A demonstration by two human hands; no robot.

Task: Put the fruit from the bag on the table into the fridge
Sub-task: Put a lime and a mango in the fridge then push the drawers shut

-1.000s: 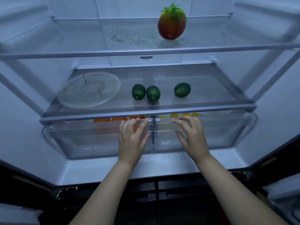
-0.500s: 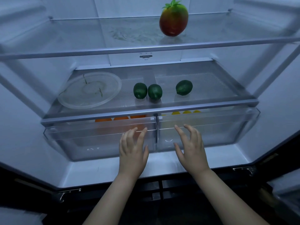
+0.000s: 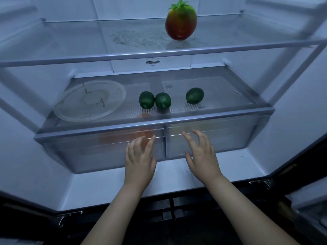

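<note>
Head view, looking into the open fridge: the left hand and right hand hover palms down in front of the two clear crisper drawers, fingers spread wide, holding nothing. Orange fruit shows blurred through the left drawer. On the shelf above sit three green limes beside a clear plate at left. A red-green mango stands on the top shelf, far right.

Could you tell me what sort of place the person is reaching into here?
The inside of an open fridge: glass shelves, two clear crisper drawers at the bottom, and three green fruits on the lower shelf.
</note>
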